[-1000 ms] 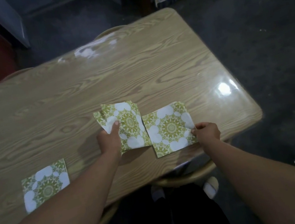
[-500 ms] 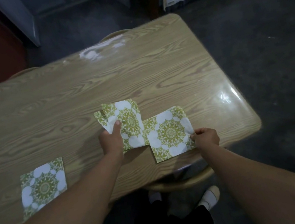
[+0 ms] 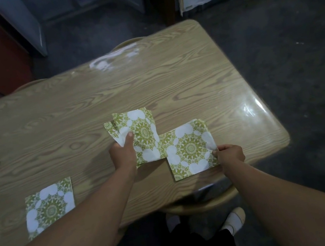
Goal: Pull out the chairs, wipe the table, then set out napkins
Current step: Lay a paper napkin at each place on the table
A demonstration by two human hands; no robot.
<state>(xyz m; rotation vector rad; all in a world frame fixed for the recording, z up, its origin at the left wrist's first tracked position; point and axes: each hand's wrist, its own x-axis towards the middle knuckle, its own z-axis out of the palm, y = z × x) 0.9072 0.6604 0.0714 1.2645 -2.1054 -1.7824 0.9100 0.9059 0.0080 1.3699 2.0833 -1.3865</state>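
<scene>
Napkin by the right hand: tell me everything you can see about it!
The napkin is a paper square, white with green flower-like circles. It lies flat on the wooden table near the front edge. The right hand pinches its right edge. Its left corner meets the bunch of napkins that the left hand holds.

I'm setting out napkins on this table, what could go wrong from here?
The napkin pinched by the right hand lies close to the table edge; a tug could slide it off. The napkin stack in the left hand meets that napkin's corner, so lifting it may drag it askew.
</scene>
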